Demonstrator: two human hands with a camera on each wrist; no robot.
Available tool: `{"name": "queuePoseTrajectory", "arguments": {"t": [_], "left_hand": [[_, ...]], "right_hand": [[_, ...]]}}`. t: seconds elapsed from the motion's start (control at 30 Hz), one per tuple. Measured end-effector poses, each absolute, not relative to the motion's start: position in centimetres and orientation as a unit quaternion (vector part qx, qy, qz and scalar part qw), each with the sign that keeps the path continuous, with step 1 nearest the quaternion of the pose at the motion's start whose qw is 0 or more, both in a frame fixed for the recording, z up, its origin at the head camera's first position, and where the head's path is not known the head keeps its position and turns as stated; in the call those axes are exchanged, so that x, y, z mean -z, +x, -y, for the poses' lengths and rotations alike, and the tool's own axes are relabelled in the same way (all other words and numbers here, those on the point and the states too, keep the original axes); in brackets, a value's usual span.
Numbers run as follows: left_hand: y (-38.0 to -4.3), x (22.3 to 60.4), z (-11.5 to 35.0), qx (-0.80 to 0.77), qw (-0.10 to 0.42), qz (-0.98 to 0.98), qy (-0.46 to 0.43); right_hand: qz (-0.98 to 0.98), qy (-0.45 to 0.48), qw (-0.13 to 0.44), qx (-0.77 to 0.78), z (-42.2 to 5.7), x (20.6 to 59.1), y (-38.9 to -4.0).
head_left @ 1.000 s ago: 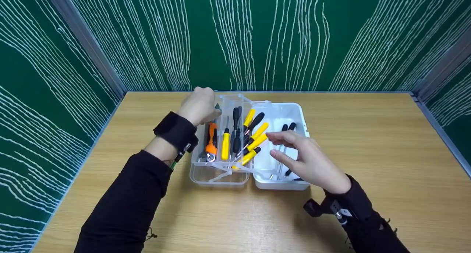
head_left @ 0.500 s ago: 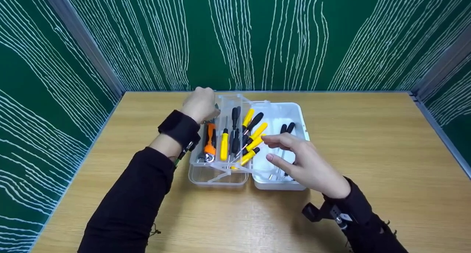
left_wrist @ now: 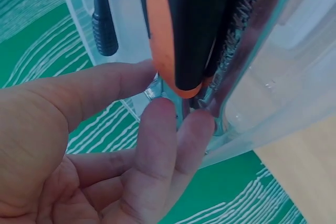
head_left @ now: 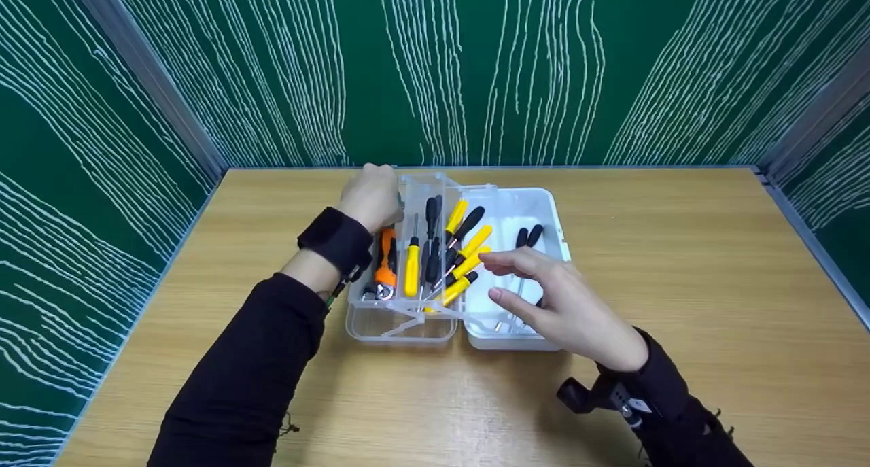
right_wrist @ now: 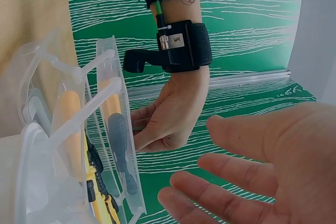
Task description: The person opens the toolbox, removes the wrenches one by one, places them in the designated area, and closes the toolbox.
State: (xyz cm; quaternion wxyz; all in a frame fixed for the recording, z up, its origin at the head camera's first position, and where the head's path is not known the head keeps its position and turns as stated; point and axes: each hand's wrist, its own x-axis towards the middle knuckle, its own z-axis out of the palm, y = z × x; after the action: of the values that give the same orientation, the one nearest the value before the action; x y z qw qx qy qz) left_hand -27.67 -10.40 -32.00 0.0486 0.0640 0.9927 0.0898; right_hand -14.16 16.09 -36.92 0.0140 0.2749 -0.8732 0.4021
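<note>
My left hand reaches into the far end of the clear upper tray. In the left wrist view its thumb and curled fingers close around the metal end of a wrench, beside an orange-and-black handled tool. A metal shank with raised lettering lies along the tray wall there. My right hand hovers over the white toolbox, fingers spread and holding nothing. A yellow screwdriver and several black-handled ones lie in the tray, right of the orange tool.
Several yellow and black screwdrivers lie slanted in the middle of the toolbox. Two black-handled tools rest in its white base. Clear folding arms join the trays at the near end. A green wall rises behind the wooden table.
My left hand and wrist have shifted slightly right and nearer, staying at the tray's far end. The greenish metal end by its fingers shows less now. My right hand stays nearly still.
</note>
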Motion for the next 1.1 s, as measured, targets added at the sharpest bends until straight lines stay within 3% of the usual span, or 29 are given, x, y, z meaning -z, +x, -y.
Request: {"name": "queuePoseTrajectory", "arguments": {"t": [1.1], "left_hand": [[-27.7,33.5,10.7,-0.125,0.021,-0.989,0.082]], "right_hand": [[0.876,0.285,0.012,-0.39,-16.4,37.1,-14.4]]}}
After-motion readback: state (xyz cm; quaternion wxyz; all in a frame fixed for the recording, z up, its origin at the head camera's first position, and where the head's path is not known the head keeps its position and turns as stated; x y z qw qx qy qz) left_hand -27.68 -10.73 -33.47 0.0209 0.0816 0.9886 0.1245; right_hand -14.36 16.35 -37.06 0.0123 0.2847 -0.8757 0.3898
